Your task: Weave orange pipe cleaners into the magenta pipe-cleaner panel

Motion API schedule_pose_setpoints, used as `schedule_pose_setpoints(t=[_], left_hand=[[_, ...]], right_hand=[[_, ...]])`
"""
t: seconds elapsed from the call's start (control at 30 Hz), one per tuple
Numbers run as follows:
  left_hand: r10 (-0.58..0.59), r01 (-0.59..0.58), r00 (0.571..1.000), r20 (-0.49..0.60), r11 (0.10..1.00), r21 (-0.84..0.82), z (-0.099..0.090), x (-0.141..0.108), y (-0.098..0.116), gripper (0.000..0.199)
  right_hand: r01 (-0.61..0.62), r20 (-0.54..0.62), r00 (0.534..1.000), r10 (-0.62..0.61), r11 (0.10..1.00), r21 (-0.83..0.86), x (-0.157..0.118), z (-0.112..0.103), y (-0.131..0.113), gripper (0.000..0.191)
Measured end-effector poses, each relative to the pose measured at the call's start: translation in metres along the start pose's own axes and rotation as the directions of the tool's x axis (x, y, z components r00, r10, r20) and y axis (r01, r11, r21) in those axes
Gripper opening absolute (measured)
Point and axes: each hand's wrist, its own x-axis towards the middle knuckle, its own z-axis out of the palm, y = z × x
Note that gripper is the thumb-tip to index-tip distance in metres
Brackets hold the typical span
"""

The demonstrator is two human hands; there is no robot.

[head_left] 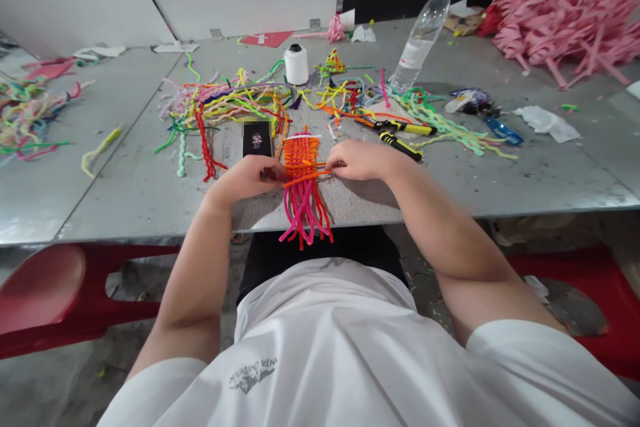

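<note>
A small woven piece of orange and pink pipe cleaners [301, 150] lies near the table's front edge, its loose pink and red ends hanging over that edge. My left hand [253, 177] is closed at its left side, with the fingertips on the edge of the weave. At the right, my right hand [361, 161] pinches the end of an orange pipe cleaner [315, 177] that runs across the lower part of the weave. Just beyond my left hand is a black box-like item [257, 141]. Pliers with yellow and black handles [407, 128] lie beyond my right hand.
Bundles of coloured pipe cleaners [225, 100] spread behind the weave, near a white thread spool [297, 65]. A water bottle [423, 33] stands back right, before a pink heap of looped strips [565, 20]. Red stools [45, 287] flank me below the table [150, 193].
</note>
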Motion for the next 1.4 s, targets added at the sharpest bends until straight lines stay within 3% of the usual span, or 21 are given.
schedule_pose_setpoints(t=[0.4,0.57,0.73,0.93,1.13,1.27,1.4], left_hand=[[0.031,-0.029,0.999,0.039,0.999,-0.042,0.001,-0.001,0.004,0.029],[0.035,-0.035,0.999,-0.008,0.999,-0.005,0.004,0.002,-0.003,0.03],[0.052,-0.053,0.998,0.035,0.998,0.02,0.003,0.002,-0.004,0.033],[0.136,-0.141,0.988,0.07,0.987,0.072,0.001,0.002,-0.007,0.027],[0.107,-0.106,0.994,-0.007,0.99,0.088,0.003,0.0,-0.004,0.021],[0.086,-0.082,0.995,-0.046,0.993,0.08,0.005,-0.001,0.001,0.017],[0.084,-0.079,0.995,-0.059,0.994,0.079,0.007,0.001,0.002,0.016]], right_hand=[[-0.054,0.05,0.997,0.053,0.999,0.006,0.0,0.003,-0.014,0.009],[0.004,0.018,1.0,-0.003,0.999,-0.049,0.001,0.005,-0.015,0.006],[0.074,0.01,0.997,-0.074,0.995,-0.063,0.004,0.01,-0.016,0.01],[0.062,0.01,0.998,-0.061,0.997,-0.047,0.005,0.01,-0.014,0.008],[0.061,0.009,0.998,-0.061,0.998,0.01,0.006,0.011,-0.006,0.004],[0.127,-0.075,0.99,-0.122,0.99,0.058,0.007,0.014,-0.006,0.01],[0.079,-0.088,0.993,-0.073,0.994,0.07,0.007,0.016,-0.01,0.004]])
